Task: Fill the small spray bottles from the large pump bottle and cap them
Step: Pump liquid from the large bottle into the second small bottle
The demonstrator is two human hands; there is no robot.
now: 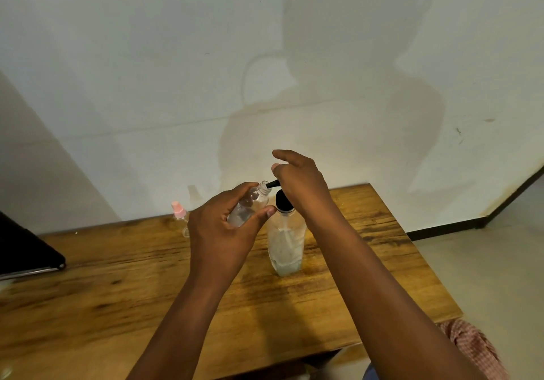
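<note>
The left hand point(219, 226) is gripping a tilted small bottle point(250, 207) above the table point(117, 276), its mouth meeting the pump bottle's point(285, 241) nozzle point(272, 184). The right hand point(300, 185), fingers loosely curled, is pressing the pump head. Slow, full strokes with the mouth kept snug should avoid spills.

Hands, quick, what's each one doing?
Left hand: grips the small spray bottle, uncapped.
Right hand: presses on the pump head of the large pump bottle.
</note>
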